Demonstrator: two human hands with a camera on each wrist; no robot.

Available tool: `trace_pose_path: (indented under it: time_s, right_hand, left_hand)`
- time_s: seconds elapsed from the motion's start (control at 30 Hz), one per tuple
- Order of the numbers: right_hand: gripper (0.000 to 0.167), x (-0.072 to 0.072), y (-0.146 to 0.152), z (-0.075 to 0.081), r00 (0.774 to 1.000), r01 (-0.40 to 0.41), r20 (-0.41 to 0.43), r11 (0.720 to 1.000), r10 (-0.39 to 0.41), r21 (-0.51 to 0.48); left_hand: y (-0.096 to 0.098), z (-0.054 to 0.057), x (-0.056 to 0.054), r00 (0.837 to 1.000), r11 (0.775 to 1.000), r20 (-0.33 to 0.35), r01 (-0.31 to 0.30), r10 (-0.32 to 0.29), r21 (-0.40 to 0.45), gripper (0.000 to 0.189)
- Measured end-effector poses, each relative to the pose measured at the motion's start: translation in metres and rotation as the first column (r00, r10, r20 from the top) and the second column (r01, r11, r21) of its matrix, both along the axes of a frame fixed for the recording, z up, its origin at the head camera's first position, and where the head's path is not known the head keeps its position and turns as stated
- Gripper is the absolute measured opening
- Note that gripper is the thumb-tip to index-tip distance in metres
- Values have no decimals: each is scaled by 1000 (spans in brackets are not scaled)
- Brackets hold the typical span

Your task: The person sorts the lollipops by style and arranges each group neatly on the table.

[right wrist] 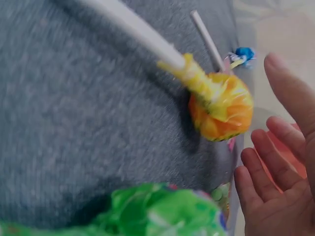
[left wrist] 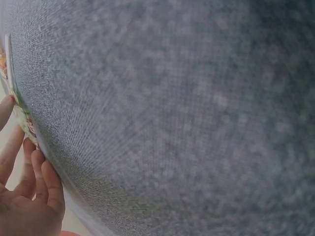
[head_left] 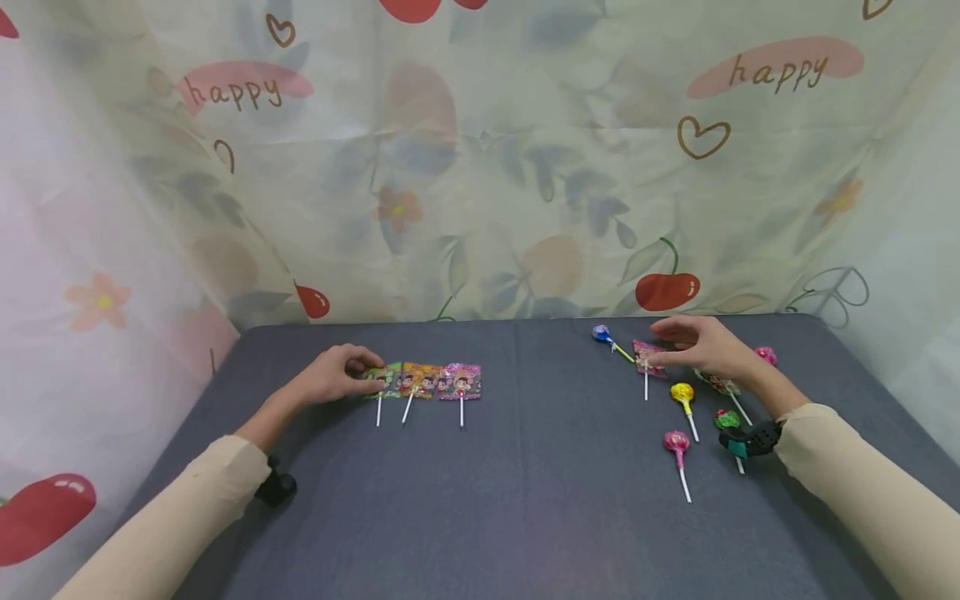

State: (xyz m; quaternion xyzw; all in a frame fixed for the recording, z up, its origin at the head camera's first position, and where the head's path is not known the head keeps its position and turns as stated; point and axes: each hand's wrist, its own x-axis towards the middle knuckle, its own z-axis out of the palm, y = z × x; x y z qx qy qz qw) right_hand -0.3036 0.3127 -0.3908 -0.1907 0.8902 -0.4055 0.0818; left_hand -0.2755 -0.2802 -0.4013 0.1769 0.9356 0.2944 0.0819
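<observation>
On the left of the table, my left hand [head_left: 337, 372] pinches the green flat-wrapped lollipop [head_left: 388, 379] between thumb and fingers. That lollipop ends a row with an orange-wrapped lollipop [head_left: 420, 381] and a purple-pink one [head_left: 460, 382], sticks toward me. In the left wrist view, the fingertips [left wrist: 37, 155] sit along the wrapper's edge. My right hand [head_left: 708, 346] is over a red-pink flat-wrapped lollipop [head_left: 647, 358], its thumb overlapping the wrapper in the head view. The right wrist view shows thumb and fingers spread apart with nothing gripped.
Around the right hand lie a blue lollipop [head_left: 602, 333], a yellow one [head_left: 682, 392], a pink one [head_left: 677, 442] and a green one [head_left: 727, 419]. Under the right wrist is another flat-wrapped lollipop [head_left: 718, 382]; a pink ball lollipop [head_left: 767, 355] lies beyond. A patterned curtain [head_left: 480, 167] hangs behind the table.
</observation>
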Motion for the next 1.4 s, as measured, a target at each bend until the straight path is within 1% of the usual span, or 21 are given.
trace_pose_path:
  time_s: [0.17, 0.27, 0.6, 0.87, 1.13, 1.4]
  right_hand:
    - [60, -5, 0, -6, 999, -48, -6, 999, 48, 10]
    - [61, -7, -2, -7, 998, -59, -1, 998, 59, 11]
    - [66, -4, -7, -13, 998, -43, -33, 997, 45, 69]
    - [66, -4, -6, -15, 998, -28, -59, 994, 35, 110]
    - [58, -8, -7, -15, 997, -51, -53, 993, 58, 110]
    - [58, -8, -7, -14, 999, -21, -29, 995, 24, 98]
  left_hand:
    - [0, 0, 0, 1000, 1000, -2, 4, -4, 4, 40]
    - [0, 0, 1, 1000, 1000, 1, 6, -6, 5, 40]
    - [-1, -2, 0, 1000, 1000, 1, 6, -6, 9, 41]
    - [0, -1, 2, 1000, 1000, -3, 16, -16, 11, 40]
    - [1, 2, 3, 1000, 1000, -10, 24, -24, 13, 39]
    - [1, 2, 1, 1000, 1000, 8, 13, -13, 8, 39]
